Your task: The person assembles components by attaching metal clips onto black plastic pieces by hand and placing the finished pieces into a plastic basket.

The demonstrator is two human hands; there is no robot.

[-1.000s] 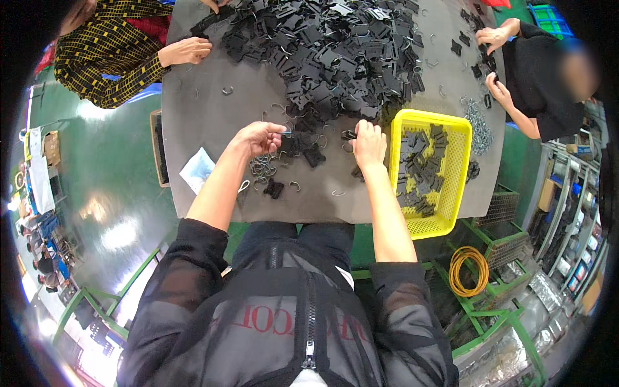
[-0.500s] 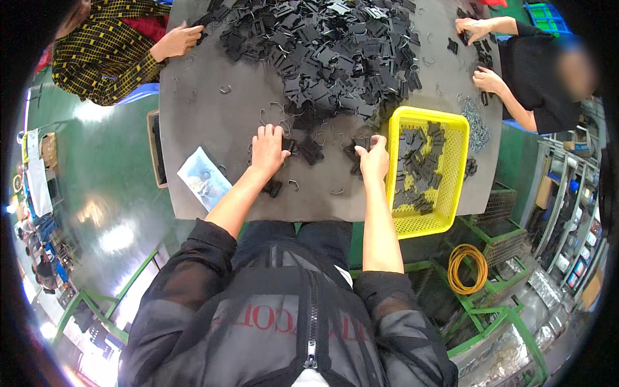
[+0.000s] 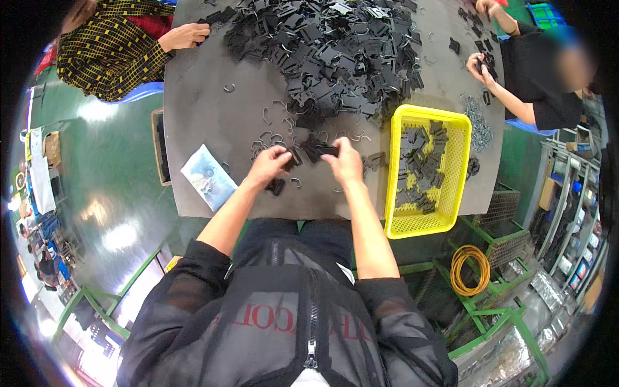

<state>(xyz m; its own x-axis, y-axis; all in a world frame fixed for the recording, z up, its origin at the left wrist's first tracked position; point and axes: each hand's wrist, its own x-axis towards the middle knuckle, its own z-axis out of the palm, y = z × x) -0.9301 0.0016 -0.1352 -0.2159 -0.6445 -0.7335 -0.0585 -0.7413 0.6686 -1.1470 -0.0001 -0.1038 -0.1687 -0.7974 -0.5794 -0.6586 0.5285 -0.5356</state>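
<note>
Both my hands are close together over the near middle of the table (image 3: 213,116). My left hand (image 3: 269,164) is closed, its thumb and fingers pinching a small black plastic piece (image 3: 294,157). In my right hand (image 3: 346,161), the fingertips grip another black plastic piece (image 3: 327,150). A few more black pieces (image 3: 312,146) lie between the hands, partly overlapping what I hold. Curved metal wire hooks (image 3: 265,138) are scattered just beyond my left hand. One loose black piece (image 3: 276,186) rests beside my left wrist.
A big heap of black pieces (image 3: 335,58) covers the far middle. At right stands a yellow basket (image 3: 464,168) partly filled with black pieces, near a pile of wire hooks (image 3: 477,126). A pale blue packet (image 3: 209,177) lies at left. Co-workers' hands (image 3: 187,37) work at both far sides.
My right hand has moved left, away from the basket, toward my left hand. My left hand has shifted slightly nearer to me. The right co-worker has lifted a black piece.
</note>
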